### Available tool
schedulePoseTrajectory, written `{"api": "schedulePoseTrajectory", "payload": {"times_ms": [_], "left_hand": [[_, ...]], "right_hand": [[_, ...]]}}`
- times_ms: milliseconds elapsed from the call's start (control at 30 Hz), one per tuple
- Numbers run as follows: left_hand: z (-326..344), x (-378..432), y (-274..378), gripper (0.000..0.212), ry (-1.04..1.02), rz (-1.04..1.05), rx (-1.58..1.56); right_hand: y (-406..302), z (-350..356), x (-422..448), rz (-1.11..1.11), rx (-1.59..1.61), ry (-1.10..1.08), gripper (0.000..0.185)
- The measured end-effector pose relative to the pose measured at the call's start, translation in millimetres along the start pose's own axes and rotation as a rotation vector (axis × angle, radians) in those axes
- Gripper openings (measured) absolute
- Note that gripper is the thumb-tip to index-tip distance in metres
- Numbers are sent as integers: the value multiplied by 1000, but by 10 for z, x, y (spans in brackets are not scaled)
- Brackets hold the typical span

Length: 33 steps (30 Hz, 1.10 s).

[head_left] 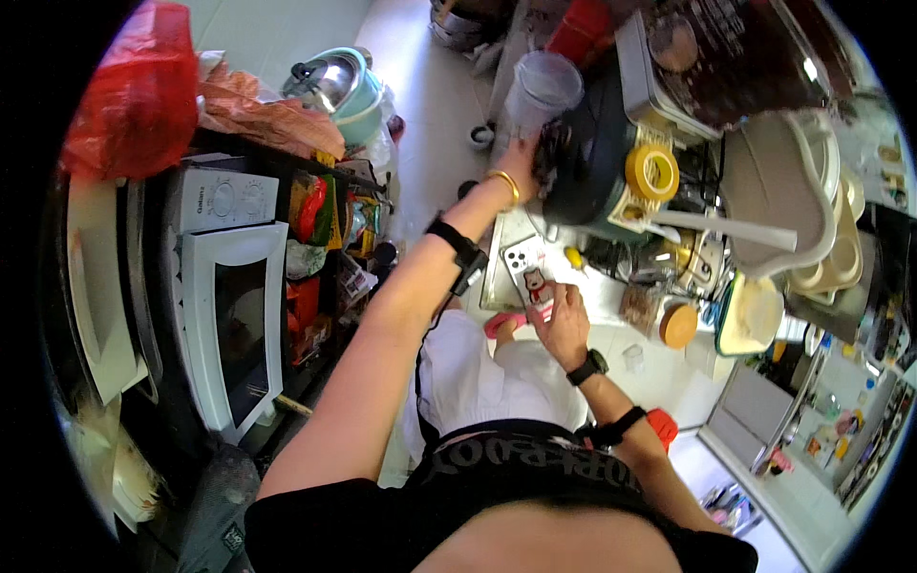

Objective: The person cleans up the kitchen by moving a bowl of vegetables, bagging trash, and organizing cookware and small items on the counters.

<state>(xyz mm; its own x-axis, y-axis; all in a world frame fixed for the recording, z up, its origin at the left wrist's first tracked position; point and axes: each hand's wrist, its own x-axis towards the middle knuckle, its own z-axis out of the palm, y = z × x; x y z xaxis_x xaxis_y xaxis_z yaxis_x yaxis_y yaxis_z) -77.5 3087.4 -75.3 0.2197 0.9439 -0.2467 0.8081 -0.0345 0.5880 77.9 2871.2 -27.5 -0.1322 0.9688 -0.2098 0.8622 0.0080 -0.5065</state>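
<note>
My left hand (pixel 523 165), with a gold bangle at its wrist, reaches forward to the lower part of a translucent plastic container (pixel 541 89). Blur and the dark object beside it hide the fingers, so the grip cannot be told. Nearer my body, my right hand (pixel 562 322) wears a dark watch and has its thumb and fingers around the lower end of a smartphone (pixel 526 265). The phone's back faces up, in a white case with a bear picture. A small yellow object (pixel 573 258) lies just right of the phone on the white surface (pixel 598 286).
A roll of yellow tape (pixel 652 172) sits right of my left hand. A jar with an orange lid (pixel 677 326) and a beige plastic basin (pixel 774 193) are at the right. A white microwave oven (pixel 236 308), a red plastic bag (pixel 136 93) and a turquoise basin (pixel 358 107) occupy the left.
</note>
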Motion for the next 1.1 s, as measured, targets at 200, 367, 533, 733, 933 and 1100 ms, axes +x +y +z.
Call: {"api": "schedulePoseTrajectory", "payload": {"times_ms": [200,367,533,733,933,1100], "left_hand": [[-166,-118,21,70,27,40,-144],[259,-98,43,45,168,136,228],[385,109,-53,41,239,178,411],[39,-92,270,75,111,-154,-507],[-217,-605,-48,68,351,-60,-535],[-346,-862,-414,64,349,-175,-673]], "right_hand": [[244,114,19,40,-175,38,74],[359,228,35,22,-146,-62,73],[666,170,37,-55,-291,-19,74],[928,20,-358,5,-358,57,77],[296,-178,-499,-147,-201,19,69],[-142,-59,-292,-226,-65,-54,60]]}}
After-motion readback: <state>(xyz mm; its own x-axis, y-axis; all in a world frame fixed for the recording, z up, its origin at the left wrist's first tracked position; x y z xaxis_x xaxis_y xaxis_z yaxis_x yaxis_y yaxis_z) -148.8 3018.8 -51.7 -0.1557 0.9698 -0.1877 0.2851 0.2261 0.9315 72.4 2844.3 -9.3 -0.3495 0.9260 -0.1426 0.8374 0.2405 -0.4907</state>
